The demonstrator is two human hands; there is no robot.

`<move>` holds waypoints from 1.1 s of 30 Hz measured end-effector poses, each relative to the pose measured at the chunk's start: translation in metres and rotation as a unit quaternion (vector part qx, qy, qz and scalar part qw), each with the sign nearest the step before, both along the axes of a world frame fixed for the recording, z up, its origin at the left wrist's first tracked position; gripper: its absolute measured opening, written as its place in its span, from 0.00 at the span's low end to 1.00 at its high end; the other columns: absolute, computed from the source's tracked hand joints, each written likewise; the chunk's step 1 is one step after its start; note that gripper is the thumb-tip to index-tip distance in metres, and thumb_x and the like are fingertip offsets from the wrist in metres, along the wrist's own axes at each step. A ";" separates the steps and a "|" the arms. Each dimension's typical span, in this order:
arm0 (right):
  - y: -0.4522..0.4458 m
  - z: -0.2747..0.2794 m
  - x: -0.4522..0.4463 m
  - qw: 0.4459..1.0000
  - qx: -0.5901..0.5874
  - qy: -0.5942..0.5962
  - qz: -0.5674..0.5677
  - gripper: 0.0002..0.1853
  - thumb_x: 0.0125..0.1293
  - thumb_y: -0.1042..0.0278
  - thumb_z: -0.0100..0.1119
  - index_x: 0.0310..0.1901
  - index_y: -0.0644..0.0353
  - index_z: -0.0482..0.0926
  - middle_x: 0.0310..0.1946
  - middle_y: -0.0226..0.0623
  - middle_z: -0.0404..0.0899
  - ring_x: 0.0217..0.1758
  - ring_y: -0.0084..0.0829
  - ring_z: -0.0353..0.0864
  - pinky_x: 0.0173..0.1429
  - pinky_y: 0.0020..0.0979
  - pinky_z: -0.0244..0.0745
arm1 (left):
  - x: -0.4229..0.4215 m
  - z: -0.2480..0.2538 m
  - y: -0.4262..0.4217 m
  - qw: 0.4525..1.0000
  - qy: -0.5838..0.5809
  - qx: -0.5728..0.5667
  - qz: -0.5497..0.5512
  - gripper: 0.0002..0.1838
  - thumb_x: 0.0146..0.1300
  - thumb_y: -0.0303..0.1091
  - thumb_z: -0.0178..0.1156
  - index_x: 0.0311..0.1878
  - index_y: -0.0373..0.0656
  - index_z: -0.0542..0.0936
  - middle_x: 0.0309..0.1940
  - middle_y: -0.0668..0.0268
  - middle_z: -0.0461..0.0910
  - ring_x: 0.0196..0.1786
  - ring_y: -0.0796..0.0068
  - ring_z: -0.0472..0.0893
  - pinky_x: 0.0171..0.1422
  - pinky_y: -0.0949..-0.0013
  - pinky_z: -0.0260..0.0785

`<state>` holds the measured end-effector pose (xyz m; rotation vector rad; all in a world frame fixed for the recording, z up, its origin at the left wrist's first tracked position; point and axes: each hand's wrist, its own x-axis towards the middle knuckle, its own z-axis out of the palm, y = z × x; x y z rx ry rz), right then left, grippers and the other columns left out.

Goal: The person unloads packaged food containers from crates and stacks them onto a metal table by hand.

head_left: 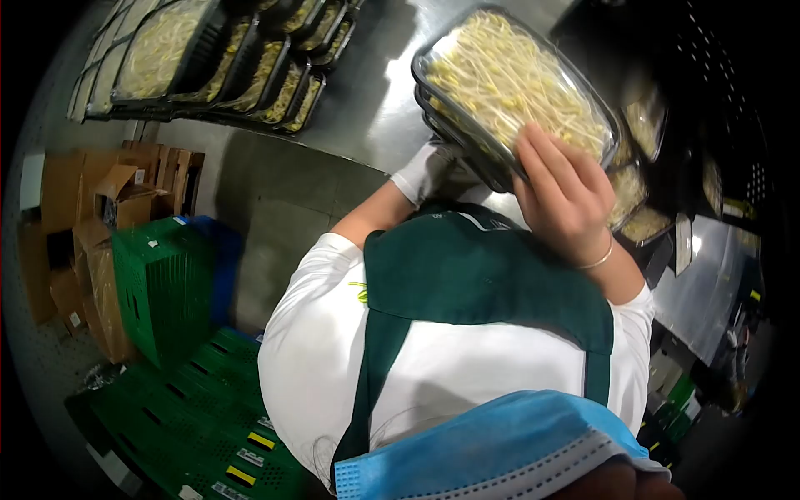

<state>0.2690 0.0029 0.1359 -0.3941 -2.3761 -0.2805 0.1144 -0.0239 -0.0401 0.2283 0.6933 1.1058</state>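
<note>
A black plastic tray of bean sprouts [508, 79] under clear film is tilted in front of my chest. Another black tray [458, 137] sits directly beneath it, and its contents are hidden. My right hand [567, 187], bare, grips the near right side of the upper tray, fingers lying over the film and thumb out of sight. From the other side my left hand [437, 171], in a glove with a white cuff, holds the trays from below. Its fingers are mostly covered by them.
A metal table [358, 100] lies ahead. Packed sprout trays [275, 75] stand in rows at its left, and more trays [629, 187] sit at the right. Green crates [167, 292], cardboard boxes [71, 196] and a wooden pallet [179, 171] are to the left.
</note>
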 end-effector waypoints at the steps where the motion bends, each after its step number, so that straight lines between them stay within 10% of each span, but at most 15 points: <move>1: -0.001 0.004 0.000 1.000 -0.017 -0.017 0.010 0.15 0.37 0.75 0.59 0.32 0.67 0.78 0.35 0.41 0.78 0.33 0.32 0.77 0.36 0.25 0.72 | 0.005 0.009 -0.003 0.998 0.012 0.029 0.049 0.17 0.54 0.26 0.52 0.49 0.36 0.69 0.42 0.60 0.74 0.41 0.66 0.75 0.44 0.68 0.71; 5: 0.020 -0.003 -0.022 0.998 -0.011 0.010 0.065 0.15 0.38 0.76 0.58 0.34 0.66 0.78 0.38 0.40 0.77 0.34 0.31 0.77 0.38 0.24 0.72 | -0.014 -0.019 -0.004 0.958 0.107 0.090 0.250 0.16 0.59 0.30 0.48 0.51 0.40 0.67 0.44 0.57 0.71 0.45 0.61 0.73 0.42 0.55 0.73; 14: 0.137 -0.016 -0.100 0.998 0.039 0.043 -0.004 0.12 0.46 0.74 0.60 0.36 0.56 0.77 0.38 0.32 0.78 0.36 0.29 0.78 0.39 0.25 0.73 | -0.091 -0.003 0.128 0.960 0.086 -0.056 0.259 0.10 0.54 0.22 0.47 0.41 0.36 0.70 0.28 0.57 0.74 0.24 0.65 0.76 0.26 0.64 0.75; 17: 0.209 -0.021 -0.109 0.998 0.036 0.040 -0.017 0.10 0.51 0.69 0.57 0.37 0.52 0.75 0.38 0.23 0.78 0.38 0.28 0.76 0.38 0.26 0.73 | -0.104 -0.008 0.191 0.965 0.087 0.004 0.248 0.08 0.55 0.24 0.49 0.39 0.34 0.70 0.32 0.54 0.73 0.33 0.58 0.76 0.35 0.58 0.76; 21: 0.276 -0.015 -0.141 0.999 -0.019 0.036 -0.022 0.13 0.55 0.66 0.56 0.41 0.60 0.74 0.36 0.37 0.77 0.40 0.38 0.75 0.44 0.33 0.70 | -0.128 -0.010 0.277 0.952 0.158 -0.013 0.260 0.09 0.57 0.26 0.46 0.38 0.32 0.70 0.33 0.52 0.73 0.32 0.58 0.76 0.30 0.62 0.76; 22: 0.282 -0.021 -0.149 0.963 -0.255 0.035 -0.077 0.11 0.60 0.68 0.49 0.42 0.63 0.71 0.32 0.45 0.75 0.38 0.36 0.76 0.43 0.31 0.70 | -0.130 -0.011 0.289 0.943 0.168 -0.034 0.284 0.09 0.58 0.28 0.47 0.38 0.32 0.70 0.33 0.52 0.73 0.31 0.60 0.77 0.29 0.65 0.76; 28: 0.319 -0.029 -0.188 0.949 -0.306 0.077 0.007 0.10 0.59 0.74 0.45 0.43 0.63 0.70 0.34 0.45 0.74 0.39 0.38 0.73 0.45 0.31 0.67 | -0.140 -0.020 0.313 0.938 0.155 0.023 0.311 0.11 0.61 0.33 0.45 0.40 0.34 0.70 0.32 0.54 0.74 0.29 0.63 0.77 0.30 0.68 0.76; 31: 0.313 -0.012 -0.182 0.955 -0.284 0.080 0.027 0.15 0.58 0.71 0.50 0.48 0.62 0.68 0.34 0.46 0.74 0.39 0.38 0.73 0.45 0.31 0.67 | -0.127 -0.008 0.289 0.948 0.227 0.021 0.222 0.15 0.62 0.41 0.47 0.40 0.36 0.71 0.31 0.56 0.77 0.25 0.71 0.76 0.26 0.73 0.72; 33: 0.277 0.031 -0.165 0.921 -0.346 -0.095 -0.150 0.22 0.56 0.67 0.54 0.53 0.59 0.64 0.37 0.50 0.73 0.42 0.42 0.72 0.47 0.32 0.66 | -0.113 0.011 0.265 0.946 0.313 0.008 0.090 0.16 0.60 0.43 0.51 0.37 0.37 0.73 0.29 0.61 0.77 0.22 0.80 0.74 0.21 0.79 0.64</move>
